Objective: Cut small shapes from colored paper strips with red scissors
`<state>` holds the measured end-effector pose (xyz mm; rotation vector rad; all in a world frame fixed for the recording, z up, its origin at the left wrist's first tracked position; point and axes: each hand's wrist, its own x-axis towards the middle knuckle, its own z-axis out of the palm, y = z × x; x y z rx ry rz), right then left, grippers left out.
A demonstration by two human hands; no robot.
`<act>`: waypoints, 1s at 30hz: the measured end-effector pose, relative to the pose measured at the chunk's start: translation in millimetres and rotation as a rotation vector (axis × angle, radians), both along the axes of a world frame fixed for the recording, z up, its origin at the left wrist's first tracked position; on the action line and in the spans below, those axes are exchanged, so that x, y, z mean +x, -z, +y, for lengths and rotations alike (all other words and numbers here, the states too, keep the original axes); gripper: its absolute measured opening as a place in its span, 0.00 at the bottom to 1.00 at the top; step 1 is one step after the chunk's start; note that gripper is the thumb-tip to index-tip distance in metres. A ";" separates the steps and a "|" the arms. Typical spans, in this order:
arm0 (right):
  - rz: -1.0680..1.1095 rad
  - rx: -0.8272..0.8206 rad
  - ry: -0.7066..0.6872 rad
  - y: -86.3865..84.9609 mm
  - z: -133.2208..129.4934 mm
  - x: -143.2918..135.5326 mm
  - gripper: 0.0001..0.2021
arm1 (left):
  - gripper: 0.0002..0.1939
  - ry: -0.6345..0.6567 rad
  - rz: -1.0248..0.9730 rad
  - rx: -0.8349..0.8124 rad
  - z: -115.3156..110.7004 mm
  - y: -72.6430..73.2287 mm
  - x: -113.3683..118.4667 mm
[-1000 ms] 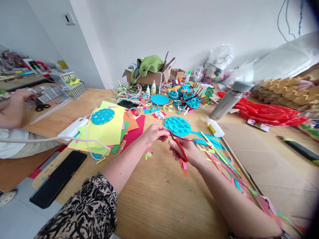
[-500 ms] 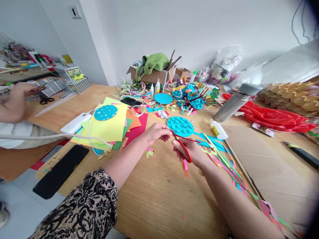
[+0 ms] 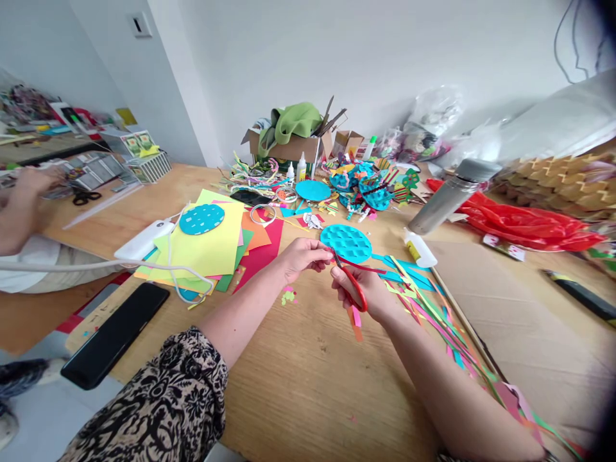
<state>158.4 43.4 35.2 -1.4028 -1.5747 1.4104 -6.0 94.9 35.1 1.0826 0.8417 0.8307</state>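
Red-handled scissors (image 3: 355,290) are gripped in my right hand (image 3: 368,292), their blades pointing up toward my left fingertips. My left hand (image 3: 305,256) pinches one end of a thin red paper strip (image 3: 368,266), which runs right, above my right hand. Just behind both hands lies a blue woven paper disc (image 3: 346,242). Small green and pink paper scraps (image 3: 289,296) are on the table below my left hand. Pink and orange paper pieces (image 3: 355,324) show beneath my right hand.
Coloured paper sheets (image 3: 216,240) and a black phone (image 3: 115,333) lie left. Paper strips (image 3: 443,314), a glue bottle (image 3: 421,249), a steel flask (image 3: 447,199) and cardboard (image 3: 505,321) are right. A co-worker's arm (image 3: 22,202) reaches in at far left.
The whole view has shifted slightly. My hands stay close together, with the scissor blades still at the strip beside my left fingertips. At lower left, a dark shape by the floor has come into view.
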 end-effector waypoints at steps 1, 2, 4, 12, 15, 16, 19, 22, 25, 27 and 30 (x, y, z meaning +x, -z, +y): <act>-0.002 0.006 -0.008 0.6 0.1 0.3 0.25 | 0.07 -0.001 0.002 0.005 0.0 0.1 0.1; -0.005 0.013 -0.017 1.1 0.2 0.7 0.25 | 0.07 0.000 0.005 0.011 0.0 0.2 0.1; -0.012 0.024 -0.036 1.8 0.2 1.7 0.24 | 0.06 0.003 0.019 0.024 0.1 0.6 0.2; -0.029 0.022 -0.063 4.4 1.4 4.3 0.24 | 0.04 0.019 0.073 0.045 0.0 0.5 -0.7; -0.040 0.029 -0.070 3.7 1.1 4.7 0.23 | 0.04 0.027 0.087 0.046 0.4 -0.1 -1.7; -0.045 0.031 -0.070 3.1 0.9 4.7 0.23 | 0.04 0.030 0.093 0.043 0.6 -0.2 -2.1; -0.061 0.026 -0.058 1.0 0.0 4.5 0.23 | 0.05 0.036 0.100 0.034 0.9 -0.4 -2.6; -0.053 0.015 -0.048 -0.6 -0.3 3.8 0.23 | 0.06 0.034 0.091 0.026 0.4 -0.2 -2.0; -0.032 0.018 -0.026 -1.0 0.0 3.3 0.24 | 0.07 0.047 0.069 0.024 -0.5 0.3 -0.6; -0.027 0.022 -0.010 -0.9 0.4 3.0 0.25 | 0.09 0.056 0.048 0.029 -0.9 0.8 0.3; -0.030 0.027 0.000 -0.5 0.7 2.6 0.25 | 0.10 0.044 0.021 0.022 -1.0 1.5 1.0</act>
